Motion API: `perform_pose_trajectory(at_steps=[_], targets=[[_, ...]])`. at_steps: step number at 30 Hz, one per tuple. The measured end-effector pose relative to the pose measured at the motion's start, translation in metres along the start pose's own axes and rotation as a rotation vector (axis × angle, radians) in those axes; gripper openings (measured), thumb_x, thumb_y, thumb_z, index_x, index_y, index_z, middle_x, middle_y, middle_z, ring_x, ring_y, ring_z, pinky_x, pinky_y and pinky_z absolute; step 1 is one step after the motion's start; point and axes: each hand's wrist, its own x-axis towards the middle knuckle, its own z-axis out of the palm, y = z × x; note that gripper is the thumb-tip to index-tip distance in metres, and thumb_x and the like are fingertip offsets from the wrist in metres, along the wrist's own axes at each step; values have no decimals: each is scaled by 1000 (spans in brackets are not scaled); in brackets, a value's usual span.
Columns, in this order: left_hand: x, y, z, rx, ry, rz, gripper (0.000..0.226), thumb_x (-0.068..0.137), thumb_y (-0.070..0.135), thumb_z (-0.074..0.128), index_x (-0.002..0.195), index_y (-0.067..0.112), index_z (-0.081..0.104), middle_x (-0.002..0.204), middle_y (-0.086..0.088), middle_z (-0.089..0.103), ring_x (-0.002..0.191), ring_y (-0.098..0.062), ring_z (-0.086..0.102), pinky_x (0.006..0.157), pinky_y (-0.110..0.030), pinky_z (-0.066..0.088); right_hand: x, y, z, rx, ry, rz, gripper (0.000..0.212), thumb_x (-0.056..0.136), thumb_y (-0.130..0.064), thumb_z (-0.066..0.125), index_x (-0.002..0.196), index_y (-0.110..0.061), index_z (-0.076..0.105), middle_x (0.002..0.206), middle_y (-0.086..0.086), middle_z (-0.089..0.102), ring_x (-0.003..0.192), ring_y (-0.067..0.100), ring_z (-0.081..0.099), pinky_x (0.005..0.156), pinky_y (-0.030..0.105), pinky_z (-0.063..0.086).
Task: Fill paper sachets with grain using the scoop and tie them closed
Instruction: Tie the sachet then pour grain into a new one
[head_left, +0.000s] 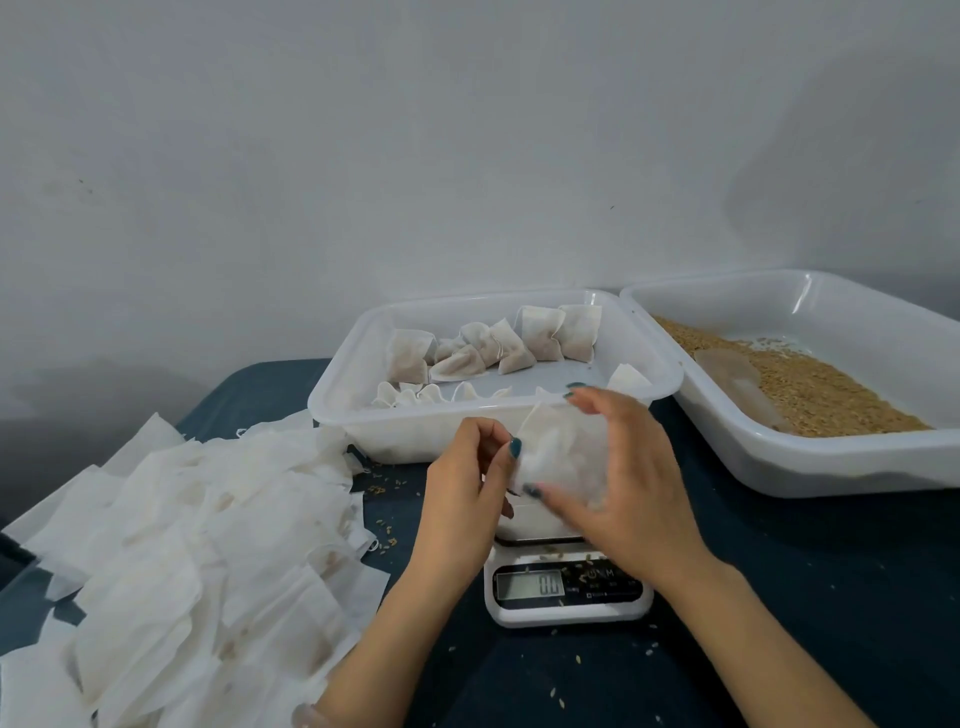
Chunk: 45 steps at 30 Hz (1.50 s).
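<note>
Sachet (563, 452) first: in the head view you hold it between both hands just above the scale (566, 592), near the front rim of the tray of tied sachets (332, 410). Your left hand (465, 478) pinches its left edge between thumb and curled fingers; your right hand (623, 467) curls round its right side, thumb at its lower edge. The paper is blurred, but it looks unfilled, so I judge you are opening its mouth. Spread the two layers gently, since thin paper tears easily, and turn the mouth upward and wide before you reach for the scoop (737, 384), which lies in the grain (841, 400) in the right-hand tray (779, 462). The pile of empty sachets (182, 519) lies at your left
</note>
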Motion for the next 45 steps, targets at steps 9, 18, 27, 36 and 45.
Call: perform_pose_trajectory(at_steps=[9, 18, 27, 36, 45], targets=[[-5, 4, 5, 4, -2, 114, 19, 95, 15, 65, 87, 31, 60, 80, 15, 64, 67, 0, 56, 61, -10, 42, -3, -2, 6, -182, -79, -75, 96, 74, -58, 61, 152, -18, 24, 131, -2, 46, 122, 15, 41, 110, 30, 26], [-7, 1, 8, 62, -73, 170, 13, 95, 26, 62, 92, 39, 59, 77, 10, 62, 69, -7, 57, 60, -15, 43, -6, -3, 3, -137, -159, -25, 85, 75, -34, 52, 152, -22, 18, 109, -9, 32, 95, 9, 34, 87, 26, 33], [-8, -3, 8, 218, -17, 169, 14, 97, 26, 62, 86, 26, 54, 79, 19, 63, 74, -6, 61, 62, -22, 47, -5, -6, 3, -151, -176, -51, 92, 69, -44, 52, 152, -24, 20, 106, -13, 30, 95, 7, 34, 88, 28, 38], [-7, -1, 0, 386, 134, 268, 16, 98, 33, 53, 91, 31, 39, 70, 7, 61, 55, -10, 58, 58, -33, 50, -3, -8, 8, 83, 138, 57, 42, 83, -52, 58, 114, -29, 41, 113, -12, 39, 107, 9, 36, 93, 34, 33], [-11, 4, 1, 454, 212, 385, 16, 94, 14, 66, 100, 24, 56, 81, 8, 67, 58, -9, 62, 54, -36, 55, -5, -11, 14, 258, -117, 101, 37, 92, -56, 43, 103, -31, 67, 95, -21, 63, 97, 3, 55, 76, 25, 47]])
